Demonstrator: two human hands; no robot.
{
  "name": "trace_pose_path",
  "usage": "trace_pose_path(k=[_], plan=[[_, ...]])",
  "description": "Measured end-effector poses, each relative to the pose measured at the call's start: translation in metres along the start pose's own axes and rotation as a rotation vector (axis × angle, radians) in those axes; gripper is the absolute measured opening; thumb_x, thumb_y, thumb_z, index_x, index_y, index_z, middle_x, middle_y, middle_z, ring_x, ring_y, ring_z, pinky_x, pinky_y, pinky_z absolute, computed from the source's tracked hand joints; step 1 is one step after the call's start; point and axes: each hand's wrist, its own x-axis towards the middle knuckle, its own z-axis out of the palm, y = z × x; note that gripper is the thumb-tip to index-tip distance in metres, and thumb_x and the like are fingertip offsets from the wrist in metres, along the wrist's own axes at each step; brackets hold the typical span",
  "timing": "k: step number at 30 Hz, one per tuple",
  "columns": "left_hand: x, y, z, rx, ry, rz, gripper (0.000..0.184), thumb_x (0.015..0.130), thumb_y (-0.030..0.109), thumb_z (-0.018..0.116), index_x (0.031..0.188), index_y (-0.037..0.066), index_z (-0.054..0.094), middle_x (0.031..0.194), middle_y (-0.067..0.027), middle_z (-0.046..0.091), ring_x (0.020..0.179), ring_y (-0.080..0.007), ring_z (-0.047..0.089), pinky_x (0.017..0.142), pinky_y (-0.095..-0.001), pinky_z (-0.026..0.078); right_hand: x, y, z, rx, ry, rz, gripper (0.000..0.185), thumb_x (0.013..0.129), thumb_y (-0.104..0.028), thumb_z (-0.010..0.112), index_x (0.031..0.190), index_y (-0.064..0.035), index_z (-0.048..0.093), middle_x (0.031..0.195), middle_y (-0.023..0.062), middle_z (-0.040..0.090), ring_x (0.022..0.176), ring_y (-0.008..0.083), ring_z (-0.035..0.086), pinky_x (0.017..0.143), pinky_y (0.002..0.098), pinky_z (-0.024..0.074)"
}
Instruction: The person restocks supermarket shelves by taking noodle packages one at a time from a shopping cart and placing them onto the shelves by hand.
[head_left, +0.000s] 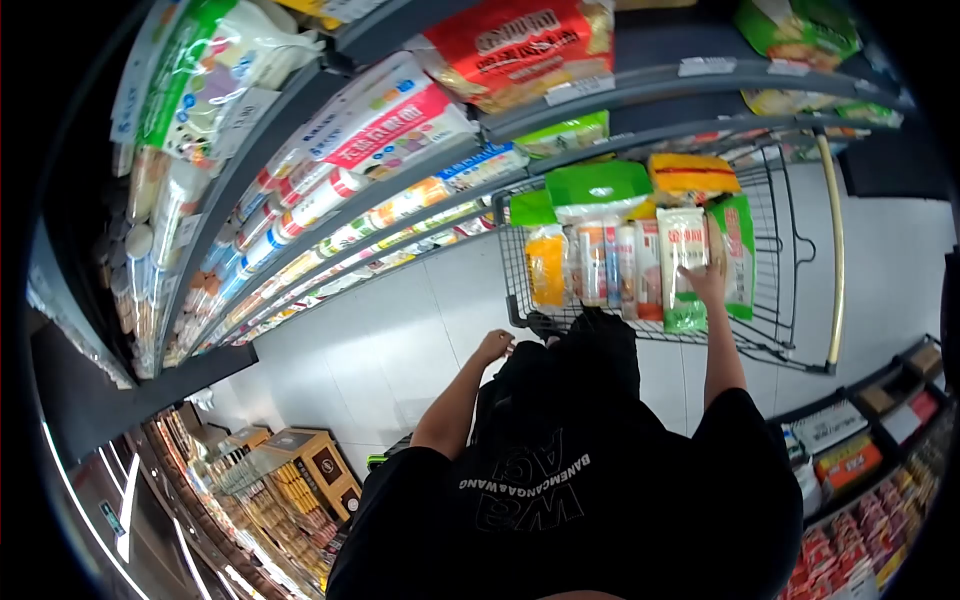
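My right hand (708,278) is inside the shopping cart (778,250), its fingers closed on the edge of a white noodle packet (685,250) with red lettering. A green-and-white packet (738,255) lies just beside that hand. Further left in the cart are several upright noodle packs (592,265) and an orange packet (547,268). Along the cart's far side sit a large green bag (598,188) and a yellow-orange bag (694,176). My left hand (496,346) hangs near my body, outside the cart, with loosely bent fingers and nothing visible in it.
Shelves on the left and ahead hold packaged noodles (400,125), a red bag (525,50) and rolled noodle packs (300,215). The cart's handle (830,250) is at the right. Behind me stand a snack display (850,535) and a box display (318,465).
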Motion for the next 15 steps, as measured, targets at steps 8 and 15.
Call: trace_pose_path(k=[8,15], plan=[[-0.002,0.013,0.017,-0.193,0.028,-0.027,0.027,0.092,0.024,0.055,0.101,0.0,0.062,0.079,-0.0091,0.065,0.061,-0.016,0.061,0.05,-0.0271,0.048,-0.021,-0.047,-0.011,0.095,-0.12,-0.099,0.07,0.064,-0.038,0.086,0.115,0.0043,0.062,0.104,0.0184,0.069,0.098,0.0277,0.066,0.088,0.0375,0.0499],[0.006,0.078,0.031,0.123,-0.034,0.316,0.033,0.094,0.03,0.055,0.1,-0.002,0.063,0.083,-0.0086,0.067,0.068,-0.0168,0.064,0.061,-0.0296,0.052,-0.042,-0.075,0.011,0.401,-0.285,-0.164,0.053,0.069,-0.016,0.086,0.108,0.002,0.053,0.087,0.0112,0.067,0.073,0.0141,0.061,0.061,0.0281,0.05]])
